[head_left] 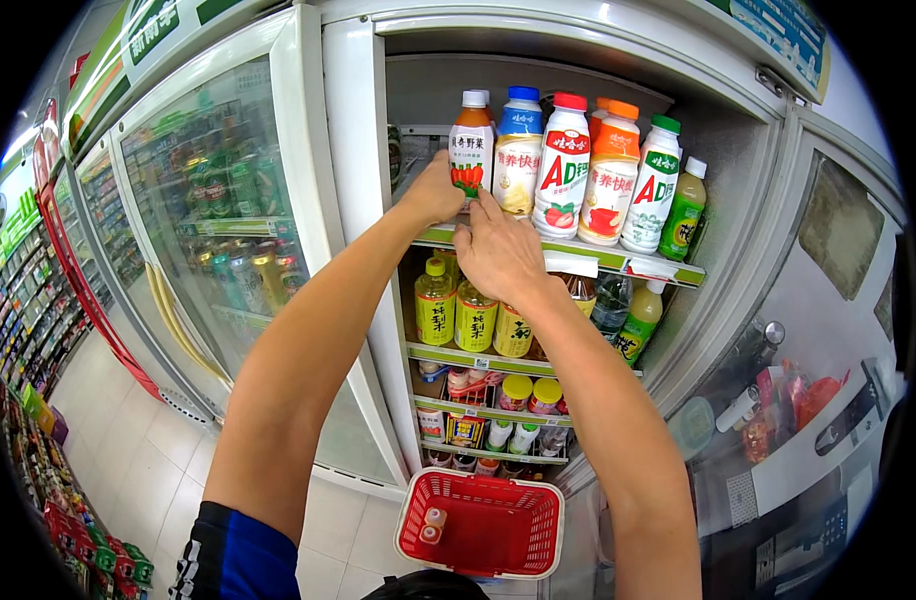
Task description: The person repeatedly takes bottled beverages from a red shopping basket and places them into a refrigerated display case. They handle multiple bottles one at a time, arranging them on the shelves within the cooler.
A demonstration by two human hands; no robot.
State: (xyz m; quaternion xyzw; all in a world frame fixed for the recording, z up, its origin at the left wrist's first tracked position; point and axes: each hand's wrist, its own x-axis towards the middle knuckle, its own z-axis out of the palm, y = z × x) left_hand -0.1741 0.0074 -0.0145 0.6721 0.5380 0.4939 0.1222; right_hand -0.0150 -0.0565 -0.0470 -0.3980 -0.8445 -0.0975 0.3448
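My left hand (433, 193) is at the left side of a white-capped juice bottle (473, 142) with carrots on its label, fingers curled against it. The bottle stands upright at the left end of the cooler's top shelf front. My right hand (503, 251) reaches to the lower front of that bottle, fingers extended, its palm in front of the shelf edge (555, 245). Right of the bottle stand a blue-capped milk drink bottle (519, 154), a red-capped white bottle (565, 169), an orange-capped bottle (611, 176) and a green-capped white bottle (651, 187).
A tilted green-labelled bottle (683, 214) ends the row. Yellow-labelled bottles (435, 304) fill the shelf below. A red shopping basket (495, 551) holding small bottles (432, 525) is below the shelves. The open cooler door (840, 217) is at right; a closed glass-door cooler (217, 195) is left.
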